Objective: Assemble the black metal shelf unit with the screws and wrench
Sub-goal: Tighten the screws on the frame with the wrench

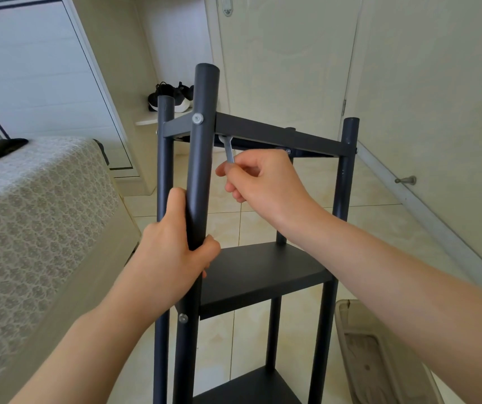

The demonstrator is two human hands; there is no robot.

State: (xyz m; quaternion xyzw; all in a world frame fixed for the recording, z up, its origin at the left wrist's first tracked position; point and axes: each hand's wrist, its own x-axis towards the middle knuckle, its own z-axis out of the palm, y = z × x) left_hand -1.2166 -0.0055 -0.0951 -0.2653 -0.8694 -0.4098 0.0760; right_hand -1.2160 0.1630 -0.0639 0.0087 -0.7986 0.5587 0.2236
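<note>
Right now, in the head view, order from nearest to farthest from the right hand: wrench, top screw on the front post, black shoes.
1. wrench: held in the right hand.
2. top screw: up-left, on the front post.
3. black shoes: far back, on a ledge.

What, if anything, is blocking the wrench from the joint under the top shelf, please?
Nothing visible. The right hand pinches the wrench, whose head sits under the top shelf frame beside the near post. The left hand grips that post lower down.
</note>
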